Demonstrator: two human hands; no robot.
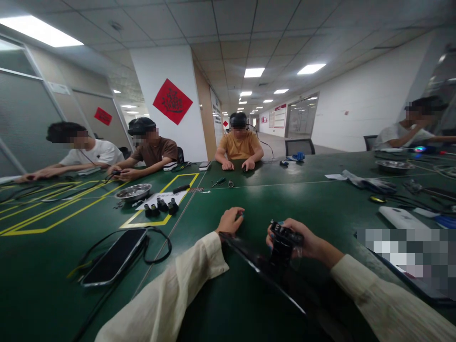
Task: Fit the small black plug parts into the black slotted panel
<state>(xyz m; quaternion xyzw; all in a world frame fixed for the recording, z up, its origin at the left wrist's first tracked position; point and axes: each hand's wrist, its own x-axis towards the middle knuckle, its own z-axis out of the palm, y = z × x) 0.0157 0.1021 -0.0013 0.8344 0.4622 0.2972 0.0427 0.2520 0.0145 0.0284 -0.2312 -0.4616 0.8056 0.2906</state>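
My left hand rests low over the green table, its thumb and forefinger apart and nothing seen in its grasp. To its right, my right hand is closed around a small black device with a ridged top and a narrower lower part; its exact kind does not show. A dark, glossy flat strip or sheet with a bright edge slants from my left wrist down to the lower right, in front of the device's lower end. Whether the two are joined I cannot tell.
A phone and black cable lie at left. Beyond are several black cylindrical parts on white paper and a metal bowl. A screwdriver lies ahead. Bagged items and a white case are at right. Several people sit around the table.
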